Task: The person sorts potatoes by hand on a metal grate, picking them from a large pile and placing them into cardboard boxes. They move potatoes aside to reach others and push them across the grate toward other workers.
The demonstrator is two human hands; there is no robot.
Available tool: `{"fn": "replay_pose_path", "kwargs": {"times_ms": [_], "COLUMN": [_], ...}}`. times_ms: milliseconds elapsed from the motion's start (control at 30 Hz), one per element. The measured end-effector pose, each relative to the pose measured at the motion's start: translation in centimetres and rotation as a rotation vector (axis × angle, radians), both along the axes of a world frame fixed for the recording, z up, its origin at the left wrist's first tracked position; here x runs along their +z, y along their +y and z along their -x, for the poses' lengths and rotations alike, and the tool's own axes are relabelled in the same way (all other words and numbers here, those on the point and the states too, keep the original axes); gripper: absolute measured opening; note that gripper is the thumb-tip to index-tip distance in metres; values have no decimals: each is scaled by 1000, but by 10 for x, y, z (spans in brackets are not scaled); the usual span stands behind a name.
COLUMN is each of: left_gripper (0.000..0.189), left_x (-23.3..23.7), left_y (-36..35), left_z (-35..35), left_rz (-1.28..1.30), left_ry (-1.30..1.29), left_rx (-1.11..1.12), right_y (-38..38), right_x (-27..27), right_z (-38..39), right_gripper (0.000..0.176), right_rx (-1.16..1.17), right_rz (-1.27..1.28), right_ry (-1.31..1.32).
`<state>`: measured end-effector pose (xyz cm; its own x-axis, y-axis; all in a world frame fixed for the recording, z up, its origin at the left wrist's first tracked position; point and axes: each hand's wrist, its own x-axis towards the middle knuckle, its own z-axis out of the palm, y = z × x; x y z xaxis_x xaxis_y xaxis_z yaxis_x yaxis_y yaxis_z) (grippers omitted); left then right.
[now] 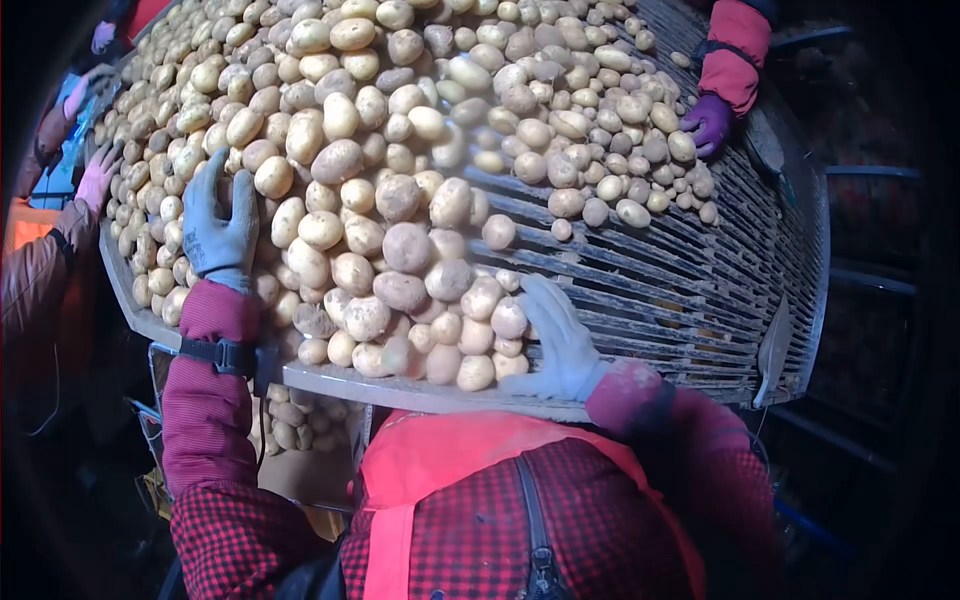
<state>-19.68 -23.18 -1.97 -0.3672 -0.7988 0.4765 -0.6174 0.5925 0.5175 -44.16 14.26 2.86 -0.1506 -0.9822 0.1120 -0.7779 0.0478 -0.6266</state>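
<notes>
Potatoes (400, 195) of mixed sizes lie heaped over a slatted metal table (650, 290). My left hand (220, 225), in a grey-blue glove, rests on the heap at the left with thumb and fingers apart. It touches potatoes and grips none that I can see. My right hand (555, 345), gloved alike, lies near the front edge. Its fingers are stretched out along the right side of the heap, against a potato (508, 317). Part of that palm is turned away from view.
A co-worker's purple-gloved hand (708, 125) touches potatoes at the far right. Another person's pink-gloved hand (97, 178) is at the left edge. Below the metal rim (430, 398), more potatoes (295, 420) sit by a cardboard surface. A pale, leaf-shaped piece (775, 345) is at the right.
</notes>
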Motion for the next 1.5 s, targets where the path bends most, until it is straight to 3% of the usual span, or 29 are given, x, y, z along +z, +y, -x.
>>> {"fn": "replay_pose_path", "kwargs": {"times_ms": [67,267,367,433,567,600,633,700,800,833,900,967,1033,1100,1300,1367,1400,1433,1500], "left_gripper": [43,44,44,45,45,44,44,44,42,42,41,40,38,37,37,39,37,39,51], "left_x": [-2,-2,0,-3,-6,-2,1,-1,-2,-2,-2,0,-7,-6,0,-13,-7,-4,37], "left_y": [-1,1,2,-2,1,1,1,-2,-4,-4,-2,0,-4,-4,-2,-19,-19,-14,12], "left_z": [-2,-2,1,0,1,4,3,0,-1,-2,-2,0,0,0,-3,-5,-6,-12,-32], "left_rz": [6,77,29,67,15,22,27,93,75,70,72,93,101,107,10,-164,-337,-405,-713], "left_ry": [-17,-29,10,0,37,27,13,-20,-27,-27,-25,-14,30,61,-1,210,554,741,919], "left_rx": [-4,-7,-13,11,19,27,39,25,15,19,18,18,-7,-23,33,59,-40,-48,37], "right_y": [-20,-113,-154,-191,-276,-302,-322,-339,-316,-300,-276,-233,-207,-179,-125,-108,-101,-95,-85], "right_x": [-3,-53,-35,-37,3,11,12,20,29,16,29,55,59,69,105,126,135,143,156], "right_z": [-14,-11,-20,-13,20,30,30,42,58,57,67,45,33,16,-46,-67,-77,-85,-101], "right_gripper": [79,84,80,81,86,74,46,44,50,60,74,54,45,43,42,42,42,42,41], "right_rx": [-64,-156,-129,-194,-235,-243,53,139,144,-196,111,102,317,387,693,793,839,888,964], "right_rz": [79,341,385,335,135,58,186,174,163,154,65,242,231,181,394,441,464,484,520], "right_ry": [-33,-34,-35,230,33,98,-346,189,225,400,580,-308,-133,-197,-257,-274,-281,-293,-317]}}
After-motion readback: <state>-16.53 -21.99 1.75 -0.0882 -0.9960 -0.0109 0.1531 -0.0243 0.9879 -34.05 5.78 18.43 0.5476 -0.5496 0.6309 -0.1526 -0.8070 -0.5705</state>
